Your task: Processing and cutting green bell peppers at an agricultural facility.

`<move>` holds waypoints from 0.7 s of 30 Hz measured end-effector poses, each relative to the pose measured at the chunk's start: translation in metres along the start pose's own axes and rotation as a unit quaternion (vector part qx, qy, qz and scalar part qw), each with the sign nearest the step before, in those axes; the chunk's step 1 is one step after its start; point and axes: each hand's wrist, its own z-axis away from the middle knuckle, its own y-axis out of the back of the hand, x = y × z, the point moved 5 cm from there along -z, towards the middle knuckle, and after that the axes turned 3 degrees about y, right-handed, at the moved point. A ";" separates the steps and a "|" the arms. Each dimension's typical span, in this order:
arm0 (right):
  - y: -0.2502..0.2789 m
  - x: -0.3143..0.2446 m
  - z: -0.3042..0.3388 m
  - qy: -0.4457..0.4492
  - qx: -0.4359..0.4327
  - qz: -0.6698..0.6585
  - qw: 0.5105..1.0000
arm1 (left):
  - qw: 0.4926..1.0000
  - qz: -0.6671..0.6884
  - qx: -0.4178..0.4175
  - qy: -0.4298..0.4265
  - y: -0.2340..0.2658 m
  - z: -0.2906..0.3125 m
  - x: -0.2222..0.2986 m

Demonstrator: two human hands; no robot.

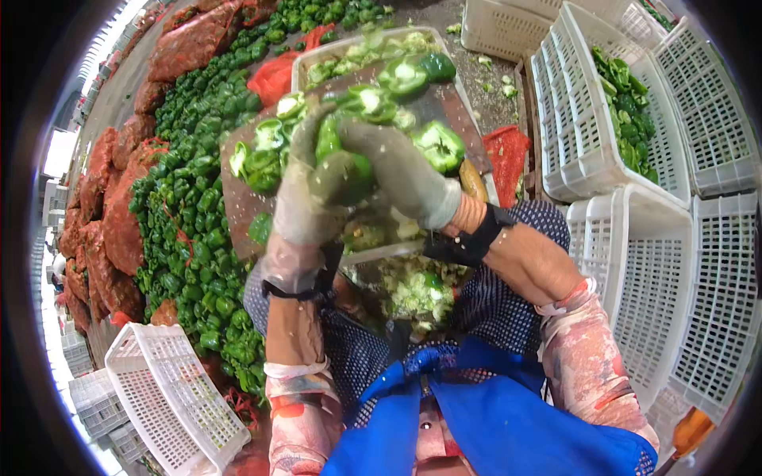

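Both my hands wear pale, dirty gloves and meet over a brown board (238, 210) in front of me. My left hand (305, 198) is closed around a green bell pepper (328, 141), its thumb and fingers slightly smeared by motion. My right hand (397, 163) grips the same pepper from the other side, covering much of it. Cut pepper halves (439, 147) with pale cores lie around my hands on the board. Beside my right wrist rests a tan handle (473, 181); the rest of that tool is hidden.
Behind the board a white tub (440, 40) holds pepper scraps. A big heap of green peppers (190, 143) covers the floor at left, with red mesh sacks (119, 214) beyond. White crates (571, 111) stand at right, one containing peppers. Another white crate (171, 397) tilts at lower left.
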 end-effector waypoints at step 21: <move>-0.011 -0.004 -0.004 0.048 -0.042 0.040 0.997 | 0.950 0.308 0.018 0.049 0.012 -0.010 -0.035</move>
